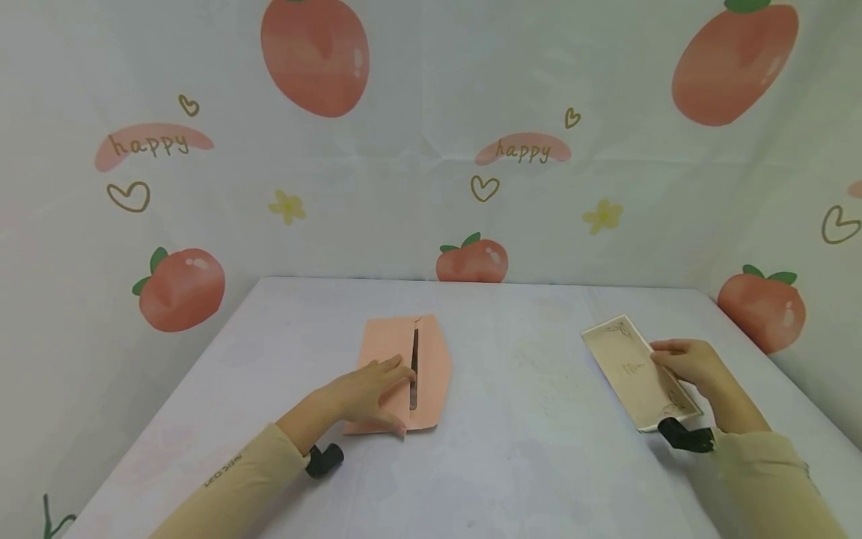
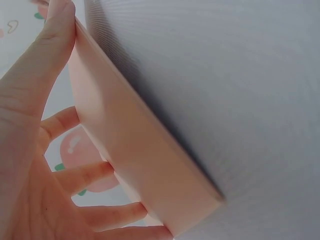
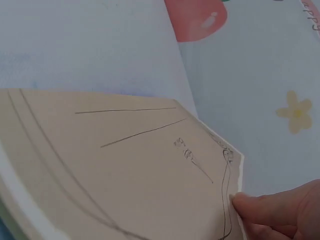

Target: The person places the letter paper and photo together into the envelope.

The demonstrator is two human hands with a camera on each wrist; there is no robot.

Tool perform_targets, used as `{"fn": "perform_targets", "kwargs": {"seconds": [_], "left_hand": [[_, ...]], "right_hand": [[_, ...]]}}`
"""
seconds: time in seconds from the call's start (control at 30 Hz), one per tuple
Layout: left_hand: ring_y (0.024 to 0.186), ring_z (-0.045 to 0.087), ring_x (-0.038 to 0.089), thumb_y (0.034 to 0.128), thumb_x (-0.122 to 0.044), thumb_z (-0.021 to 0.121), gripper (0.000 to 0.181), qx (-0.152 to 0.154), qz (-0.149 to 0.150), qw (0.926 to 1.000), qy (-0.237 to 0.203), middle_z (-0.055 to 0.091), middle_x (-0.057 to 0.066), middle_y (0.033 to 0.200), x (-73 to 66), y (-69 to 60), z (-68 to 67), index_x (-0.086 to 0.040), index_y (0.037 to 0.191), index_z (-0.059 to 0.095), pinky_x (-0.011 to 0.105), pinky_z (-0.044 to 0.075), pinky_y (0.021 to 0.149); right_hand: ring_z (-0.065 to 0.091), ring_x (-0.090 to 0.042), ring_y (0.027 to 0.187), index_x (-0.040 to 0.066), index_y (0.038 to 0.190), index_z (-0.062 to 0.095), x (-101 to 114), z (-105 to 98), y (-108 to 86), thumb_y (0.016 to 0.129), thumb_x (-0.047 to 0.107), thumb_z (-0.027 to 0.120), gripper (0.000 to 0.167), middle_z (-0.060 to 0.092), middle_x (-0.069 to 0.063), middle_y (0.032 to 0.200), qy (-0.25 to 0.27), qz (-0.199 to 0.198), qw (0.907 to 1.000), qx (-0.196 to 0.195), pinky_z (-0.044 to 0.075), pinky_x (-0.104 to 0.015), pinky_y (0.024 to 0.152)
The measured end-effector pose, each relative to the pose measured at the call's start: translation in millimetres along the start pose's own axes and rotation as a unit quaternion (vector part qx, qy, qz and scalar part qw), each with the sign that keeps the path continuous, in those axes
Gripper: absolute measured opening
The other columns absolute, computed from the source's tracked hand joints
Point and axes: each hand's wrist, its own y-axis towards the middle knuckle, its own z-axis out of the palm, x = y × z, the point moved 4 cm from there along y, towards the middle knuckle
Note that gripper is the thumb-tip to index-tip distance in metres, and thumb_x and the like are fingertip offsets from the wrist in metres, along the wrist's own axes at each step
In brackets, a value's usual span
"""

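Note:
A pink envelope (image 1: 432,374) lies on the left-middle part of the table, a dark slit-like gap running down it beside the flap. My left hand (image 1: 373,391) rests on it, fingers spread, with fingertips by the gap and the thumb near the lower edge. In the left wrist view, the thumb and fingers touch the envelope (image 2: 130,130) along its edges. At the right, my right hand (image 1: 688,364) pinches a cream card (image 1: 626,370) by its right edge and holds it tilted. Printed line ornaments show on the card (image 3: 135,175) in the right wrist view.
A white table (image 1: 512,464) spans the space under both hands. Behind it hangs a pale cloth (image 1: 404,202) printed with peaches, hearts and flowers. Each wrist carries a black camera mount, one on the left (image 1: 325,460) and one on the right (image 1: 685,436).

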Motion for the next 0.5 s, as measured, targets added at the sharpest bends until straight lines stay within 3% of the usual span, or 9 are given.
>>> {"fn": "perform_targets", "kwargs": {"seconds": [0.17, 0.3, 0.5], "left_hand": [[0.129, 0.032, 0.056, 0.068, -0.056, 0.074, 0.072, -0.002, 0.003, 1.0, 0.002, 0.026, 0.02, 0.152, 0.3, 0.2, -0.1, -0.025, 0.125, 0.043, 0.064, 0.039, 0.097], [0.13, 0.032, 0.056, 0.0683, -0.056, 0.074, 0.072, 0.0, 0.002, 1.0, 0.001, 0.026, 0.02, 0.152, 0.2, -0.1, -0.3, -0.025, 0.126, 0.043, 0.064, 0.039, 0.096], [0.13, 0.031, 0.056, 0.0684, -0.056, 0.074, 0.071, 0.001, 0.001, 1.0, 0.0, 0.025, 0.02, 0.152, 0.4, 0.1, -0.3, -0.026, 0.125, 0.043, 0.064, 0.039, 0.096]], "right_hand": [[0.056, -0.004, 0.085, -0.015, 0.13, 0.04, 6.5, 3.1, -2.0, 0.093, 0.025, 0.054, 0.057, 0.046, -0.036, 0.13, 0.022, 0.01, 0.9997, -0.009, 0.051, -0.021, 0.069], [0.051, 0.007, 0.074, -0.016, 0.129, 0.041, 11.0, 6.0, -1.4, 0.092, 0.024, 0.055, 0.057, 0.053, -0.034, 0.123, 0.04, -0.001, 0.999, -0.022, 0.049, -0.015, 0.062], [0.049, 0.011, 0.069, -0.016, 0.128, 0.043, 15.4, 12.4, 2.2, 0.092, 0.024, 0.057, 0.056, 0.066, -0.016, 0.105, 0.063, -0.012, 0.9974, -0.032, 0.049, -0.014, 0.062]]}}
